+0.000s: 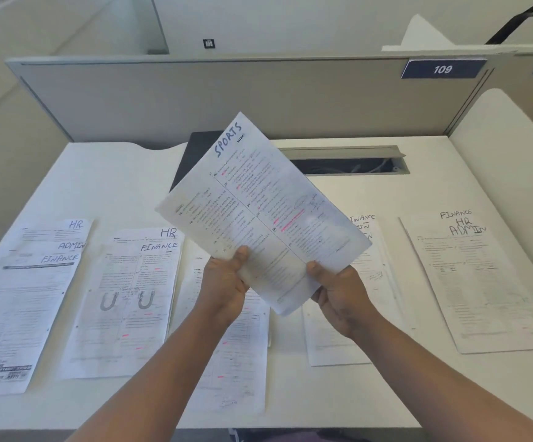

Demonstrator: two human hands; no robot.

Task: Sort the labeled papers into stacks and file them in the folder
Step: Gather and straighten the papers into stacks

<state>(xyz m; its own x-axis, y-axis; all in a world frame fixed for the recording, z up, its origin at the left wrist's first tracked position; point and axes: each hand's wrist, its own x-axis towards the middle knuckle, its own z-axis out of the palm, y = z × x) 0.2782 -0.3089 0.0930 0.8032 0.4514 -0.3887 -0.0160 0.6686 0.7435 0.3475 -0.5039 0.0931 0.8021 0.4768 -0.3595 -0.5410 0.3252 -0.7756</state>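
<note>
Sorting step, label being read. Both forearms reach up from the near desk edge. Left hand (pixel 225 282) and right hand (pixel 341 298) each pinch the bottom edge of the SPORTS sheet (pixel 259 212), thumbs on top, holding it tilted above the desk (pixel 338 393). Fanned HR/ADMIN/FINANCE piles (pixel 125 301) lie beneath; no SPORTS stack visible, so it likely needs a fresh spot. Dark folder (pixel 195 154) beyond, partly hidden.

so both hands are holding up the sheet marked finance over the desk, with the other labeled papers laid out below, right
Not quite. The sheet held up by the left hand and right hand is marked SPORTS, not FINANCE, as the head view shows. The rest stands: both hands grip its lower edge above the desk, with the other labeled papers laid out below.
</note>
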